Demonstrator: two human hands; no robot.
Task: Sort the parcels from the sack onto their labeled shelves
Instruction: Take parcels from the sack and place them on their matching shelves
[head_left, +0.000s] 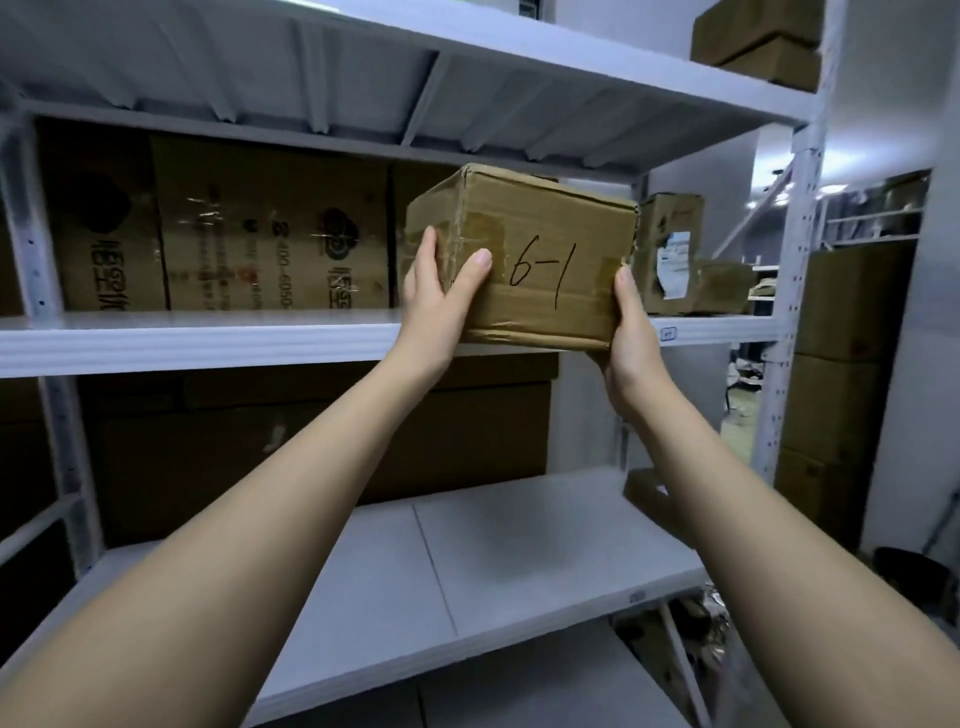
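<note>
A brown cardboard parcel (540, 249) with "6-1" handwritten on its front is held up at the front edge of a white shelf (208, 338). My left hand (441, 296) grips its left side, thumb on the front face. My right hand (631, 332) grips its lower right corner. The parcel's bottom front edge hangs just past the shelf lip, slightly tilted. A small label tag (669, 333) sits on the shelf edge to the right of the parcel. The sack is out of view.
Large printed cartons (270, 228) fill the left of the same shelf. Smaller boxes (672, 254) stand at its right end. Below, big cartons (322, 452) sit behind a bare white shelf board (467, 566). A white upright post (789, 312) and stacked cartons (836, 364) stand at right.
</note>
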